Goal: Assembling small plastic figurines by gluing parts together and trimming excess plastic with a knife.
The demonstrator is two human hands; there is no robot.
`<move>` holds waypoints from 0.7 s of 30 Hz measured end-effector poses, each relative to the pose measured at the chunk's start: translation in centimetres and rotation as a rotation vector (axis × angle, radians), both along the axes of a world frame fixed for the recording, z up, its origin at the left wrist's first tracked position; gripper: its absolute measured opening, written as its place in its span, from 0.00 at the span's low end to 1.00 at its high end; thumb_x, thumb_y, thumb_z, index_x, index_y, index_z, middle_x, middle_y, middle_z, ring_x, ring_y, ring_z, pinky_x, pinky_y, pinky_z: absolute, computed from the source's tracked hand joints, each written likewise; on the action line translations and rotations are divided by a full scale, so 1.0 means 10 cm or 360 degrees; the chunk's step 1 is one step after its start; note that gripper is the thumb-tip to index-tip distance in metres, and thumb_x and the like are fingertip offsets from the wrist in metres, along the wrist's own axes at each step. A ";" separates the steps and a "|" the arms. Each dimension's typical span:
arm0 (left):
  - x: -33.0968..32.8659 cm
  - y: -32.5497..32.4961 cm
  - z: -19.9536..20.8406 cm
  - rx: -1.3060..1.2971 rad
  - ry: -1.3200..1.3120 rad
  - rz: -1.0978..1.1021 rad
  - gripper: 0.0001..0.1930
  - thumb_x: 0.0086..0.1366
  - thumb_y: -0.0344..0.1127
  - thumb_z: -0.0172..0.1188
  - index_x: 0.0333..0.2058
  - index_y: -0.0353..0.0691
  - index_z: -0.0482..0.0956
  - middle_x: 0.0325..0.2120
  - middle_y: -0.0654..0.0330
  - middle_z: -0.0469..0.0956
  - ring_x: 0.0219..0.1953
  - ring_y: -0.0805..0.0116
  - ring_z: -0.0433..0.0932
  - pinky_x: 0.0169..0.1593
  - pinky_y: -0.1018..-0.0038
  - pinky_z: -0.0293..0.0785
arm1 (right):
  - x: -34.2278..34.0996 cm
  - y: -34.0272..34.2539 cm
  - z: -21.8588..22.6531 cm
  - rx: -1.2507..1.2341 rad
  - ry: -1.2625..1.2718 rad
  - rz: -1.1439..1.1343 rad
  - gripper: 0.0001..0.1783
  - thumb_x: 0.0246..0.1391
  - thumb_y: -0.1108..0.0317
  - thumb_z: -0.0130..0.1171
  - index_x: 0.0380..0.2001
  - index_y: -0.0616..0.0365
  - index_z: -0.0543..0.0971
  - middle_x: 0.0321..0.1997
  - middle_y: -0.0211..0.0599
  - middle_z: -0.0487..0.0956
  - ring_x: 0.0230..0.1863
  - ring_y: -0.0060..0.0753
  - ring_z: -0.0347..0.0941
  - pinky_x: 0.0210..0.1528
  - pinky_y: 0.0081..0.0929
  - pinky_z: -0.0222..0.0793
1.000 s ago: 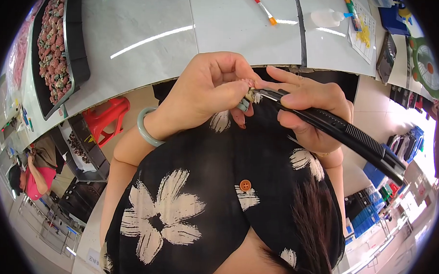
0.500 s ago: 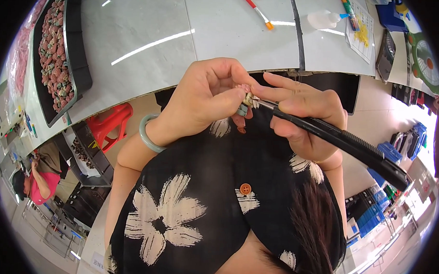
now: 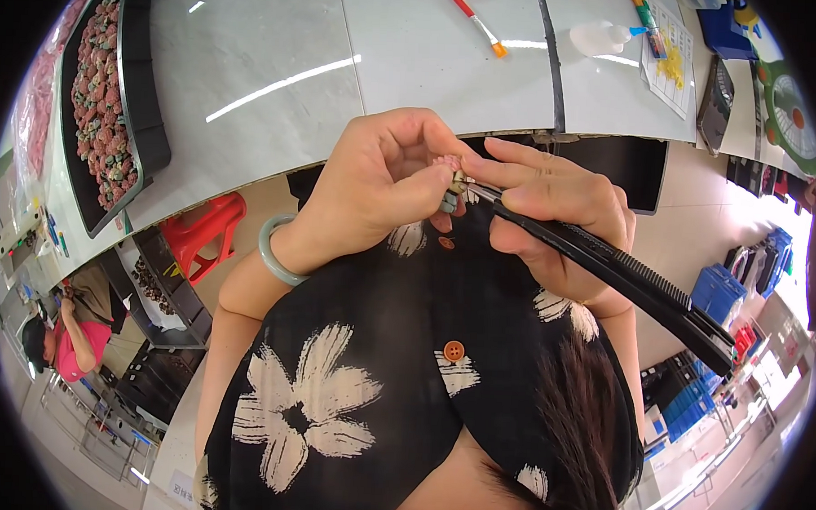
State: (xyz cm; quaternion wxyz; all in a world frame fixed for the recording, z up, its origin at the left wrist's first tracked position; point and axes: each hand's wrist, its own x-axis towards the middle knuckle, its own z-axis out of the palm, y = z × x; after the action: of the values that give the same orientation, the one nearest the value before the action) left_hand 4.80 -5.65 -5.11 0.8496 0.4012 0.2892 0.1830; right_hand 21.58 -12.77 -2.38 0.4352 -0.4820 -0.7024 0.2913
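Between the thumb and fingers of my left hand (image 3: 375, 168) is a small figure-like piece (image 3: 450, 186), pink on top with cream and grey-green below. Fingers cover much of it. My right hand (image 3: 567, 216) is closed around a black utility knife (image 3: 614, 262) with a ridged edge. Its slim metal tip points left and meets the cream part of the piece; whether it touches or cuts is too small to tell. Both hands are close together, above my lap at the table's near edge. A pale green bangle (image 3: 273, 250) circles my left wrist.
A black tray (image 3: 144, 84) heaped with small pink and grey-green pieces stands at the left of the grey table (image 3: 263, 34). Farther back lie a red brush (image 3: 475, 19) and a white squeeze bottle (image 3: 600, 37). A red stool (image 3: 206, 234) stands below; a person in pink (image 3: 77, 342) is at far left.
My right hand and the knife have shifted slightly left, and the knife has rolled a little, showing more of its ridged edge. My left hand stays nearly still with the small piece.
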 end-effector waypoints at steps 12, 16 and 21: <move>0.00 0.03 0.00 -0.0115 -0.0295 -0.0133 0.14 0.58 0.38 0.49 0.33 0.29 0.69 0.20 0.52 0.74 0.19 0.69 0.75 0.23 0.78 0.74 | 0.14 0.04 -0.05 0.0136 0.0526 -0.0375 0.21 0.57 0.50 0.41 0.33 0.61 0.61 0.11 0.35 0.68 0.24 0.44 0.76 0.50 0.56 0.59; -0.04 0.07 0.01 -0.0266 -0.0411 -0.0193 0.11 0.57 0.28 0.44 0.36 0.29 0.70 0.23 0.53 0.75 0.24 0.71 0.76 0.30 0.78 0.75 | 0.21 0.07 -0.19 0.0176 0.0377 -0.0517 0.19 0.59 0.55 0.40 0.31 0.63 0.64 0.12 0.33 0.67 0.20 0.34 0.72 0.40 0.39 0.67; -0.08 0.05 0.01 -0.0261 -0.0471 -0.0146 0.13 0.53 0.26 0.40 0.35 0.28 0.70 0.22 0.52 0.75 0.23 0.70 0.75 0.29 0.77 0.75 | 0.07 0.13 -0.30 -0.0265 0.0294 -0.0808 0.13 0.56 0.69 0.41 0.22 0.63 0.69 0.16 0.28 0.67 0.16 0.14 0.56 0.21 0.13 0.54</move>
State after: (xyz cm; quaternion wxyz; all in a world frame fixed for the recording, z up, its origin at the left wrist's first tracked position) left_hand 4.01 -5.16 -4.99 0.9203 0.3119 0.1564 0.1770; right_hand 22.33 -11.46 -5.33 0.5155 -0.6480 -0.4901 0.2723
